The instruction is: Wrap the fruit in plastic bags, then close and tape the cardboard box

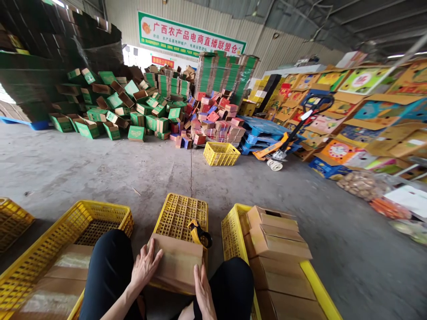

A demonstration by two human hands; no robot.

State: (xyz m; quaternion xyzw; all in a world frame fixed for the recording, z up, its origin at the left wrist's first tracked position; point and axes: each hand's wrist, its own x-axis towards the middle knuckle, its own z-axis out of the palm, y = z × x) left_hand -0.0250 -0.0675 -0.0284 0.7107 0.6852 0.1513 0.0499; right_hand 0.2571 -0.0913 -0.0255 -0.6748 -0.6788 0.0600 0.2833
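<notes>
A: What do the hands do?

B: I see the left hand [144, 265] flat on a brown box [176, 263], fingers spread wide, on its left edge. The right hand [203, 291] lies open on the box's near right corner, fingers straight and together. Neither one grips; both just press on it.

A: Where is the box?

B: It lies on an upside-down yellow crate [182, 213] in front of me, between my two knees in black pants.

A: What is beside it?

B: A yellow tape gun [199, 233] sits on the crate, just at the box's far right corner. I cannot tell if it touches the box.

A: And on the sides?

B: On the right, a long yellow crate [231, 231] holds a row of brown boxes [276, 242]. On the left, a big yellow crate [80, 218] has flat brown card in it.

A: What is far away?

B: The floor [100, 173] is gray. Far off sits a small yellow crate [221, 154]. Behind it there is a heap of green boxes [113, 111] and red boxes [213, 122]. A pallet jack [287, 142] stands near blue pallets [263, 131].
</notes>
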